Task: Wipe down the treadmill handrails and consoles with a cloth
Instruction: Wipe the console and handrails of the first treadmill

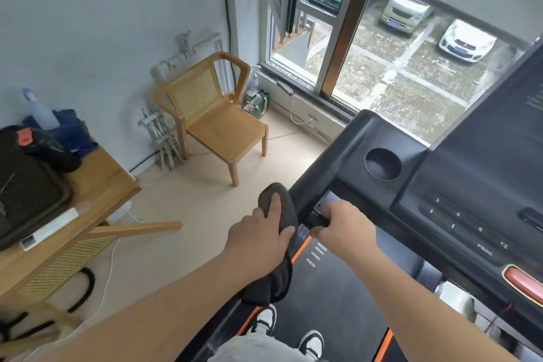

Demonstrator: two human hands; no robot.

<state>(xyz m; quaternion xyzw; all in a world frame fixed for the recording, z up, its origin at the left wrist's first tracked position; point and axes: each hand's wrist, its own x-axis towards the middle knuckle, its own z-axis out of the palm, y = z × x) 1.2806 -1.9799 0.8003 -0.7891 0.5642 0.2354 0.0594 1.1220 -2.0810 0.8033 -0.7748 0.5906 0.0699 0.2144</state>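
Left hand (264, 232) is wrapped over the dark cloth (283, 198), fingers curled round it and pressing it onto the near end of the left handrail (311, 185) – that's where the cloth sits, bunched on the rail with a long tail dangling below the wrist. Right hand (343, 223) grips the short inner grip bar (318, 220) just right of it, fingers closed round it. Now the hazards: that loose tail hangs just above the belt (332, 303) and its orange edge, and the person stands on the belt (both shoes are down there), so a snagged or trodden tail could yank the cloth free. Bigger worry, I'd say – the console (470, 179) comes later, and a wipe across the numbered keys (467, 226) could start the belt underfoot. The red stop button (523, 282) sits near right, within reach.
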